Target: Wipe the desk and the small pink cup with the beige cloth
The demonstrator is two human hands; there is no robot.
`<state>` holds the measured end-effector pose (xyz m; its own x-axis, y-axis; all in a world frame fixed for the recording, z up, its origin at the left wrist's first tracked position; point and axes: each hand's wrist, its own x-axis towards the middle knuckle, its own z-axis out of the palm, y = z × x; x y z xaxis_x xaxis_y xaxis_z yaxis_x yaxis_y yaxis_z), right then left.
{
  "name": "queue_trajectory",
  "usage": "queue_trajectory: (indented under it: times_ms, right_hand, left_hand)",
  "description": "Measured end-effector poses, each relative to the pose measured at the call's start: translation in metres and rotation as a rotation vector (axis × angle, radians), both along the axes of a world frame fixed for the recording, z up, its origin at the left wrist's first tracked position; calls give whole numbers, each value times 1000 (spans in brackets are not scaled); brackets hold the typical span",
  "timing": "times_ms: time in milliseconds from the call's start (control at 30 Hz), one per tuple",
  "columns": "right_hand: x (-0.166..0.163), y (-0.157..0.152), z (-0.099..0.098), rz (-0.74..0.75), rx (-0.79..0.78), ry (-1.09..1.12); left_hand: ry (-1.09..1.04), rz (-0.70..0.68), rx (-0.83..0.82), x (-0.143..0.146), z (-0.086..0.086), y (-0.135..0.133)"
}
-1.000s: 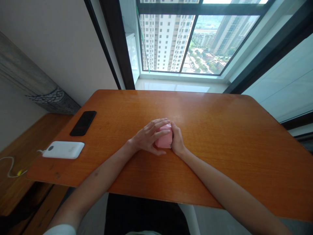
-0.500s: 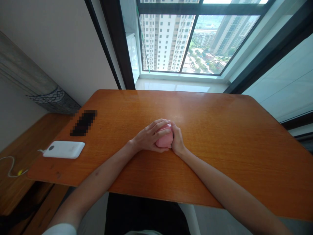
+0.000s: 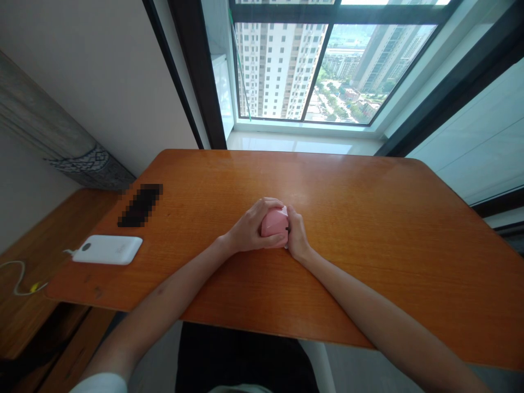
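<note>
Small pink object (image 3: 275, 222), rounded, exact type unclear, sits mid-worktop, gripped between both hands. Left hand (image 3: 249, 229) wraps it from the left side: fingers curled over the top and far edge, thumb along the near underside. Right hand (image 3: 297, 232) presses against its right side, fingers bunched tight at the edge; can't tell whether they pinch a part of it or just brace it. Both hands rest low on the worktop (image 3: 368, 229), orange-brown wood with rounded corners, forearms angled in from the near edge.

Well apart to the left: white power bank (image 3: 107, 249) lying flat near the left edge, cable (image 3: 18, 275) running off it to a lower wooden surface. Beyond it, a dark flat item (image 3: 140, 205), pixelated. Window (image 3: 327, 60) past the far edge, high-rise blocks outside.
</note>
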<state>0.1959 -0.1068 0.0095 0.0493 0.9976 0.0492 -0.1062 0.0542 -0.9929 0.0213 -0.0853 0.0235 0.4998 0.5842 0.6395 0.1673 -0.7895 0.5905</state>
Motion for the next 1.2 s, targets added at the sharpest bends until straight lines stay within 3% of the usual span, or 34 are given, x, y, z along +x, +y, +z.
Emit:
queue_trajectory:
  times_ms: [167,367,500,933,1200]
  right_hand:
    - [0,-1,3,27,-42,23]
    - [-1,-1,4,45,-80,87]
    - [-2,-1,6,53,-81,96]
    - [-2,0,-2,27,-33,82]
    - [-2,-1,2,46,-37,98]
  left_hand:
    - [17,-17,52,-4,-5,2]
    - [173,-75,391,-14,-6,11]
    - [184,-64,451,-14,-8,14]
    - [59,-37,215,-6,4,5]
    - [-10,-28,-161,-4,1,5]
